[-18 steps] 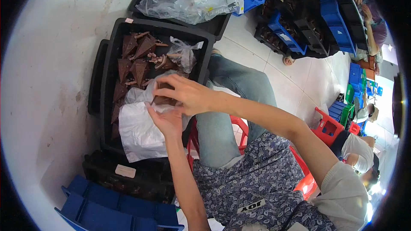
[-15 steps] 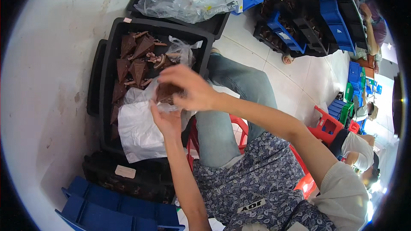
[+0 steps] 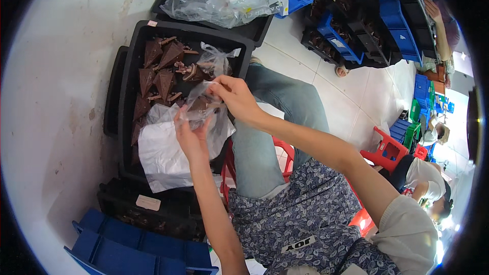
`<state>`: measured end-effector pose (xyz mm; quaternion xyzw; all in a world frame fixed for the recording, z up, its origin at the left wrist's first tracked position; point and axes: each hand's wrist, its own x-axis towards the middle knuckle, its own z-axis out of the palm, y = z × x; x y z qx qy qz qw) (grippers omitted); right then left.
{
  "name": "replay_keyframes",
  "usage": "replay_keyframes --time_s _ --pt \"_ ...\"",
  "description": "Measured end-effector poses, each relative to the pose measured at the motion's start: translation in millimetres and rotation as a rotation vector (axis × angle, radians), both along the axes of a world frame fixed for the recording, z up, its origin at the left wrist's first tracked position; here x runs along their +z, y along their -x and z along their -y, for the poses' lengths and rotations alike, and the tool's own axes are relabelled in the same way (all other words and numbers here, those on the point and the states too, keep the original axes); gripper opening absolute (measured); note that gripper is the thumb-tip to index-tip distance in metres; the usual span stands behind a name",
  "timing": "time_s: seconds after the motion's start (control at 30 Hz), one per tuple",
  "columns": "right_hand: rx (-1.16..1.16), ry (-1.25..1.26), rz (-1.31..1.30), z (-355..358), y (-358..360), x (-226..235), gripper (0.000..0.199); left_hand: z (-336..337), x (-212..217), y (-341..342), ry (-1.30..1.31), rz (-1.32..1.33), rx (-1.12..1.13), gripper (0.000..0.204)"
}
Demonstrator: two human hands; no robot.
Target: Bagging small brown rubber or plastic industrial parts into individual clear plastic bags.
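A clear plastic bag is stretched between my two hands above a black crate, with a brown piece partly visible through its film. My left hand cups the bag from below, fingers curled against it. At the bag's upper edge, my right hand pinches the film between thumb and fingers. Several dark brown, pointed faceted pieces lie in the black crate, with small pinkish-brown figure-like parts beside them. White plastic sheeting drapes over the crate's near end, under my left wrist.
More clear plastic bags lie on a black crate behind. Blue bins stand at lower left, against the wall. Stacked black and blue crates stand at far right. A red stool and other people are at right.
My right hand has gone from a blurred, spread pose over the brown piece to a pinch on the bag's edge. The film now covers more of the piece. My left hand shifted slightly left.
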<state>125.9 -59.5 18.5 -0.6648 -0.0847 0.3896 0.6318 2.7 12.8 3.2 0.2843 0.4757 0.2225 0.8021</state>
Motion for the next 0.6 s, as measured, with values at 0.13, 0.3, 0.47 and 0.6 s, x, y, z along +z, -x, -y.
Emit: replay_keyframes --time_s 0.13,0.3,0.47,0.6 --pt "-0.085 0.014 0.014 10.2 -8.7 0.0 0.018 0.5 21.7 -5.8 -0.336 -0.465 -0.163 0.028" --pt "0.051 0.054 -0.016 14.2 -9.6 28.6 0.019 -7.4 37.2 4.8 -0.743 -0.503 -0.103 0.026" --pt "0.035 0.101 0.139 10.8 -10.6 58.6 0.017 -5.0 42.6 4.2 -0.789 -0.410 -0.041 0.023" --pt "0.354 0.090 0.957 18.5 -20.6 89.5 0.006 -6.8 56.6 9.4 -0.730 0.053 -0.149 0.018"
